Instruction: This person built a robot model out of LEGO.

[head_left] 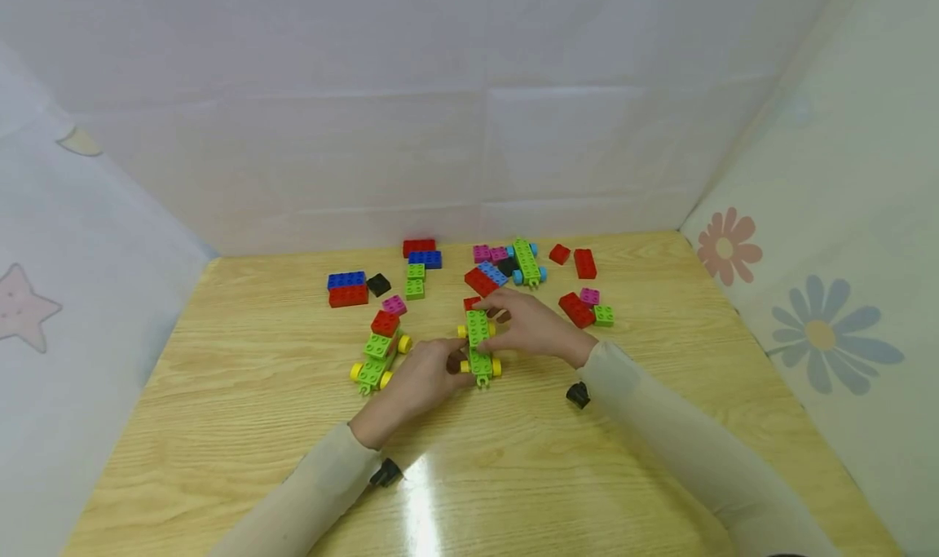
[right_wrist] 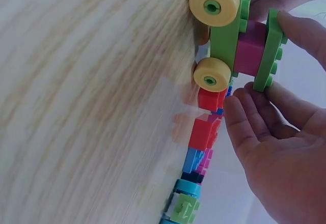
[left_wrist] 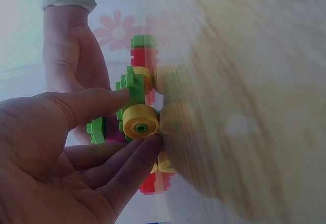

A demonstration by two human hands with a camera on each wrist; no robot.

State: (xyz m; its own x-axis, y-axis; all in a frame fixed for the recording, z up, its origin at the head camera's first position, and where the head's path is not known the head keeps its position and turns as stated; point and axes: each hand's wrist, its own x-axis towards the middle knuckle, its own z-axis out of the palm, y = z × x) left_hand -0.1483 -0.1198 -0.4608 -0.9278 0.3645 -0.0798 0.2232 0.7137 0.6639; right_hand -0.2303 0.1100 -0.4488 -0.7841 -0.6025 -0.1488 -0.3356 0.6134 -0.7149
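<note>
In the middle of the table stands a green toy car base (head_left: pixel 480 367) with yellow wheels (right_wrist: pixel 214 2). A magenta brick (right_wrist: pixel 249 48) sits on it, topped by a flat green brick (head_left: pixel 477 322). My left hand (head_left: pixel 429 373) holds the base from the left, thumb at its near end and fingertips beside a wheel (left_wrist: pixel 141 121). From the right, my right hand (head_left: pixel 531 320) pinches the flat green brick between thumb and fingers. Just left of my left hand is a second yellow-wheeled car (head_left: pixel 374 373) carrying green and red bricks.
Behind the hands lie red bricks (head_left: pixel 348 296), blue bricks (head_left: pixel 425 259), green bricks (head_left: pixel 415 288) and black bricks (head_left: pixel 378 285). A green car base (head_left: pixel 526 262) with blue wheels stands at the back. Farther right are red (head_left: pixel 576 310), magenta and green bricks. White sheets enclose the table (head_left: pixel 242 361).
</note>
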